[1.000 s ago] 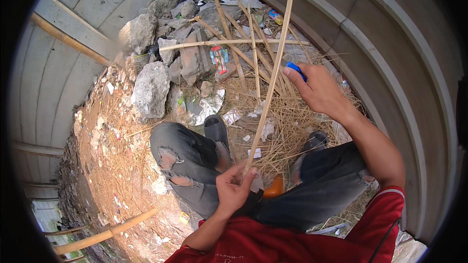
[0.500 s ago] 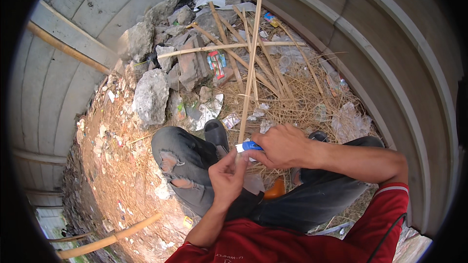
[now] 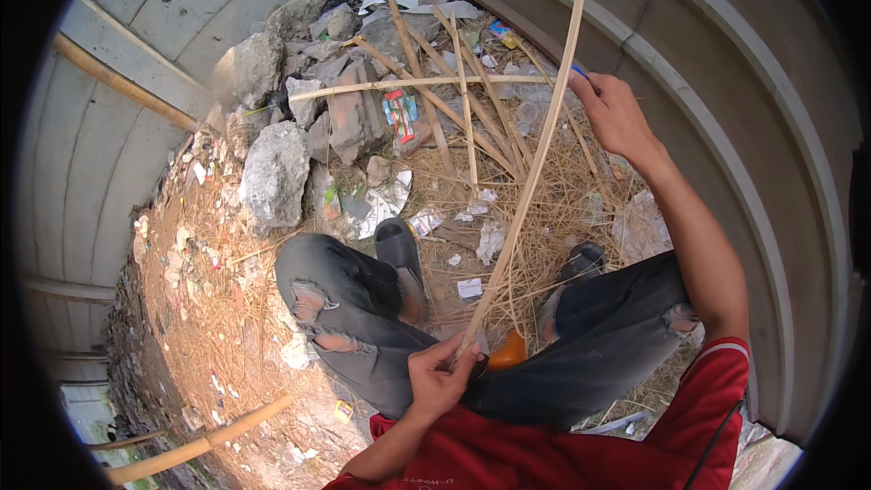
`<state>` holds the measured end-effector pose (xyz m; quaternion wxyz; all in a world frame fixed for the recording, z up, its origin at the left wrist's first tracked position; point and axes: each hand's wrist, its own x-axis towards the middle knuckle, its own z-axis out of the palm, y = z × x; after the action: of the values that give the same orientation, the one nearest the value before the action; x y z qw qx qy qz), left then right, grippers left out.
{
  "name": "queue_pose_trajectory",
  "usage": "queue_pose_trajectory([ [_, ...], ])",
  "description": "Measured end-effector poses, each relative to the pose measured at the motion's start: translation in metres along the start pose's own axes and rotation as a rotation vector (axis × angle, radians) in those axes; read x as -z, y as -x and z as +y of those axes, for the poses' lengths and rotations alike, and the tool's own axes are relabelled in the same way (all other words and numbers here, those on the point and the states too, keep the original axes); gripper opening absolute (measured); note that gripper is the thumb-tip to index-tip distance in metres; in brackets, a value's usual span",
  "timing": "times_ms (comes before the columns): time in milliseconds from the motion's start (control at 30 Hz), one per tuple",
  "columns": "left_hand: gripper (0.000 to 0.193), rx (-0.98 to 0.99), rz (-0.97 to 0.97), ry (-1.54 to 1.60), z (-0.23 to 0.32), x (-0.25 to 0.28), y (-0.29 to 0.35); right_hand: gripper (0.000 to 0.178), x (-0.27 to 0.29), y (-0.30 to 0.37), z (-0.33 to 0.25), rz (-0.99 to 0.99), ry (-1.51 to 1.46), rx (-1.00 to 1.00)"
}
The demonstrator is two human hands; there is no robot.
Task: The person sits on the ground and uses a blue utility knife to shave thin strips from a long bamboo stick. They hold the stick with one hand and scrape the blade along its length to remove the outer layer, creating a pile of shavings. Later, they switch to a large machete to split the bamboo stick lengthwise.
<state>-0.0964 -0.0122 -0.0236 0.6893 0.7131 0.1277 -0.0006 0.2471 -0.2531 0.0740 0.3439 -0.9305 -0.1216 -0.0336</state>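
A long, thin bamboo strip slants up from my lap past the top of the view. My left hand pinches its near end between thumb and fingers. Far up the strip, my right hand is closed round a small blue hand tool. Only a bit of blue shows past the fingers, beside the strip. Whether the tool touches the strip I cannot make out. An orange object, partly hidden, lies between my legs below the strip.
More bamboo pieces lie crossed on straw-strewn ground ahead. Grey rocks and litter are piled to the left of them. A ribbed metal wall curves close along the right. One bamboo pole juts in at lower left.
My right hand has moved from beside my left hand far up along the strip with the blue tool. The strip's far end has swung right, and my left hand has come lower.
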Motion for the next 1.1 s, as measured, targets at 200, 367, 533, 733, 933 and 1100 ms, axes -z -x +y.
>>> queue_pose_trajectory([
  [200,0.032,0.02,0.092,0.095,0.024,0.004,-0.034,0.053,-0.034,0.059,-0.049,-0.274,-0.012,0.27],
  [367,0.031,0.029,0.094,0.088,0.035,0.003,-0.044,0.051,-0.048,0.098,-0.081,-0.483,0.095,0.413],
  [533,0.03,-0.004,0.111,0.041,0.032,0.0,-0.043,0.05,-0.052,0.103,-0.08,-0.476,0.15,0.396],
  [733,0.031,-0.017,0.087,0.021,0.031,0.005,-0.046,0.051,-0.055,0.095,-0.073,-0.435,0.17,0.406],
  [933,0.029,0.024,-0.014,-0.012,0.013,0.008,-0.011,0.063,-0.016,0.008,-0.021,0.021,0.034,0.113],
  [1100,0.028,-0.011,-0.082,-0.073,-0.017,0.012,0.028,0.064,0.046,-0.024,0.063,0.258,-0.113,-0.114],
])
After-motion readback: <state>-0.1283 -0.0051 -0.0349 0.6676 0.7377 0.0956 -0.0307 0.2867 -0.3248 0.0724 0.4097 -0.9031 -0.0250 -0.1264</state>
